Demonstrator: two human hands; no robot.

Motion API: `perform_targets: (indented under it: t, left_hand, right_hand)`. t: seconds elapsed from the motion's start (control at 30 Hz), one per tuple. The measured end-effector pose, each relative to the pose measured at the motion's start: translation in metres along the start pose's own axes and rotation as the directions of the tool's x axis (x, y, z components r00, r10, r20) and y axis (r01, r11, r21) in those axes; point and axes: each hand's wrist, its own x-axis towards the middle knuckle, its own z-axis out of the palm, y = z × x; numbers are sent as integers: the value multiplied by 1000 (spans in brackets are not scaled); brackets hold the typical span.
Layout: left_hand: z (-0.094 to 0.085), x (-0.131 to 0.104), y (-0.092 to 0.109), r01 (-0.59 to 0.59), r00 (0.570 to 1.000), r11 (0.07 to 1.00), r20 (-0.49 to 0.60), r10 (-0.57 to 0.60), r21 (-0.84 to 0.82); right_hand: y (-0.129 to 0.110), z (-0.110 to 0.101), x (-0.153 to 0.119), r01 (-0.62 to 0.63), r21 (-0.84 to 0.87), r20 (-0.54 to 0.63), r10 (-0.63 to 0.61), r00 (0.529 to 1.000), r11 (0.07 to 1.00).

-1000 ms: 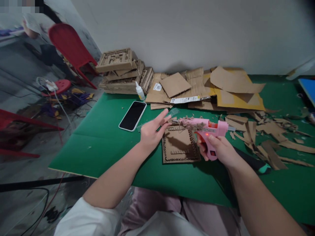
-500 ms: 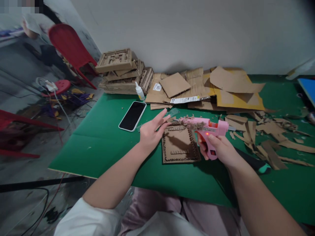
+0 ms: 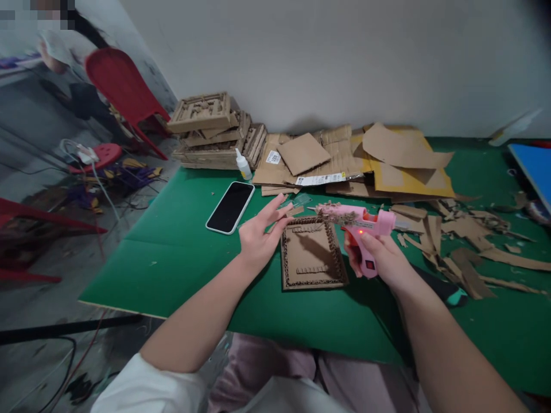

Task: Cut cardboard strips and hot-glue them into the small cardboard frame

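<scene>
My right hand (image 3: 379, 252) grips a pink hot glue gun (image 3: 368, 244) by its handle, and a small red light glows on it. Its nozzle points left toward my left hand, and brown scraps cling along its front. My left hand (image 3: 260, 232) pinches a small piece of cardboard (image 3: 296, 211) at the fingertips, close to the nozzle; the index finger is raised. Below both hands a rectangular cardboard panel (image 3: 312, 255) lies flat on the green table. Corrugated strips stand along its border, and two short strips lie inside it.
A phone (image 3: 231, 207), a white glue bottle (image 3: 243, 165) and stacked cardboard frames (image 3: 215, 132) are at the back left. Cardboard sheets (image 3: 303, 154) lie along the wall. Scraps (image 3: 467, 229) and a black-green tool handle (image 3: 451, 293) are at right. Another person sits beyond a red chair (image 3: 123, 86).
My left hand and the small cardboard piece have moved slightly left, opening a gap to the glue gun's nozzle. The whole view has shifted a little.
</scene>
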Motion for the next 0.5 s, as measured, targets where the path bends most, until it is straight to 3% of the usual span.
perform_targets:
  t: [0.27, 0.5]
  left_hand:
    - [0, -2, -2, 34, 999, 999, -16, -35, -33]
    - [0, 2, 2, -13, 1000, 1000, -15, 12, -21]
  right_hand:
    - [-4, 2, 5, -37, -53, -86, 33, 996, 998]
    - [-4, -3, 6, -7, 91, -62, 12, 998, 996]
